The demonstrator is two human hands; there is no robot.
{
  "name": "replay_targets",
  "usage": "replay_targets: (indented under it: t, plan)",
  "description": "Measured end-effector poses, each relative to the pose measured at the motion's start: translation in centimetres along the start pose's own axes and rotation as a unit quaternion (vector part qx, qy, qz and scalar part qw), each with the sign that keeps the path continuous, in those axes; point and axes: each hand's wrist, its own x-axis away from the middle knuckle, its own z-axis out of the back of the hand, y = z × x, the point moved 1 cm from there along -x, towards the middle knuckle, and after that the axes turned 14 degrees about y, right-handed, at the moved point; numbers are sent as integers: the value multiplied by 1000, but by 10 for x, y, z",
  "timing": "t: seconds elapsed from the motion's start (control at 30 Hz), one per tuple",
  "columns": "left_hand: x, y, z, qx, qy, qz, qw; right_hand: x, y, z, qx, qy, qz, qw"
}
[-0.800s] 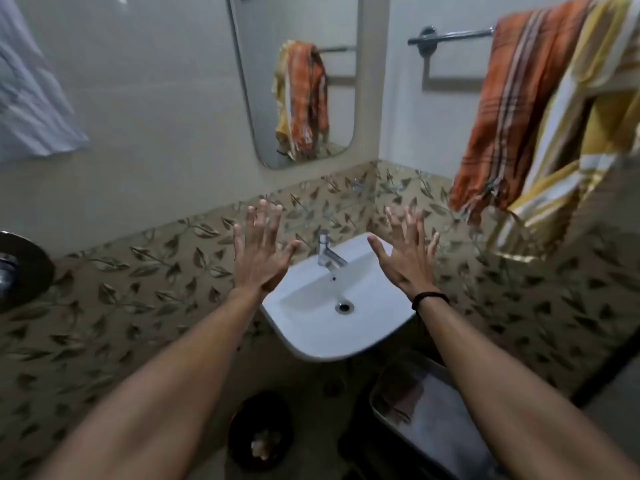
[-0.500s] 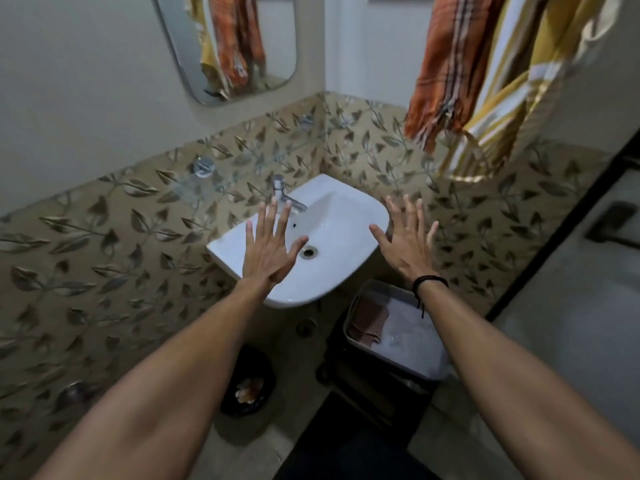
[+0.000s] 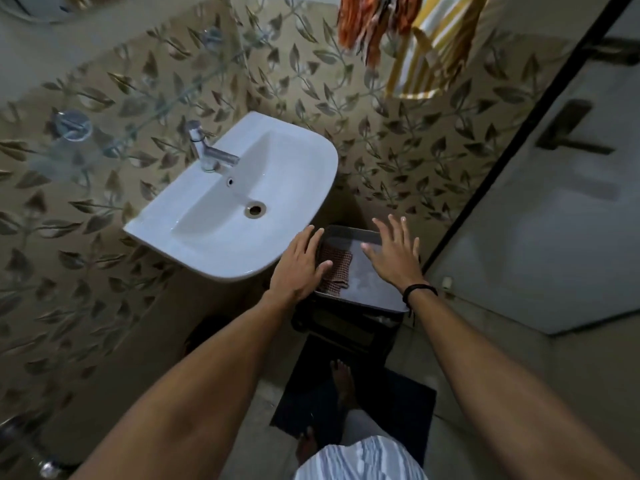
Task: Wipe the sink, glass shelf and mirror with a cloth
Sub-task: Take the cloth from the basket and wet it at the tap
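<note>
A white sink [image 3: 207,233] with a chrome tap [image 3: 207,152] hangs on the leaf-patterned wall. Above it a glass shelf [image 3: 145,105] juts from the wall on round chrome mounts. Only the mirror's bottom edge [image 3: 34,10] shows at the top left. A red checked cloth [image 3: 337,268] lies in a grey tub [image 3: 349,233] to the right of the sink. My left hand [image 3: 301,265] hovers flat over the tub's left rim, thumb near the cloth. My right hand [image 3: 394,254] is spread flat above the tub's right side. Neither hand holds anything.
Orange and yellow striped towels [image 3: 398,36] hang at the top right. A door with a dark handle [image 3: 568,129] stands to the right. The tub rests on a dark stand [image 3: 346,327]. A dark mat [image 3: 391,407] lies on the floor under my bare foot [image 3: 341,382].
My view has tilted down, so the mirror has slid nearly out of sight. Both hands have dropped from in front of the sink to above the tub with the cloth.
</note>
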Motion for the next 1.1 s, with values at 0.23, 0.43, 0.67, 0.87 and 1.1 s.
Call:
replay_targets:
  t: [0.23,0.43,0.67,0.87,1.1]
  plan:
    - [-36,-16,-86,-42,-192,80,977,-44,55,-83,11,-174,14,985]
    - [-46,-33,-147,-49,-266,146,951,-72,67,-151,-2,-271,-8,963]
    - [-61,-52,-181,-27,-298,182,937,-105,72,-210,3,-315,-13,949]
    - [-69,-64,-196,26,-313,233,920,-134,81,-248,-8,-348,0,938]
    - [-75,-69,-206,66,-279,252,924,-136,77,-281,35,-342,8,939]
